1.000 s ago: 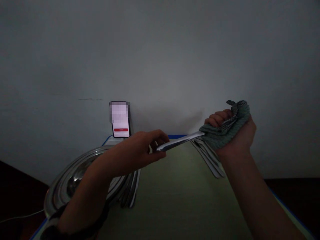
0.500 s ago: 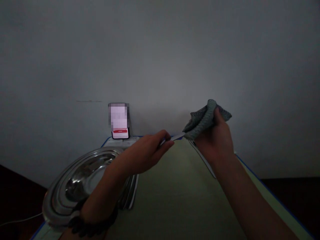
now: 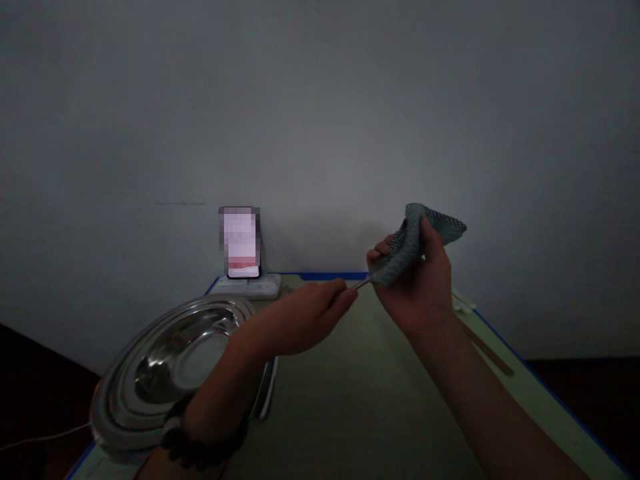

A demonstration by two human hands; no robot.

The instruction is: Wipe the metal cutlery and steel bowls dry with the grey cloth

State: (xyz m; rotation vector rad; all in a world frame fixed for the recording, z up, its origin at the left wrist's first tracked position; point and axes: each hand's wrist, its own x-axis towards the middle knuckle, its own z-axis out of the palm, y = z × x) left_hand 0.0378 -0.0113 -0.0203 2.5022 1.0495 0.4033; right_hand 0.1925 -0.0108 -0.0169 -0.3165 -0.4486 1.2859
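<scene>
My left hand (image 3: 315, 317) is closed in a pinch on one end of a thin metal utensil (image 3: 362, 283). Only a short length of the utensil shows; its other end is covered by the cloth, so its kind is hidden. A folded grey-green cloth (image 3: 411, 250) with a dark checked side is wrapped about that far end. My right hand (image 3: 417, 300) grips the cloth, thumb on top and fingers curled round from behind. Both hands are held above the pale green table (image 3: 345, 407).
Wide shiny steel bowls (image 3: 113, 407), nested together, stand at the left. Several long pieces of cutlery (image 3: 269, 393) lie beside them, partly behind my left forearm. A phone (image 3: 243, 257) leans upright on a white stand (image 3: 250, 287) by the wall. Thin brown sticks (image 3: 487, 350) lie on the right.
My right hand and the cloth have moved left, closer to my left hand. The left hand has shifted slightly right and closed further round the utensil. Less of its metal shows.
</scene>
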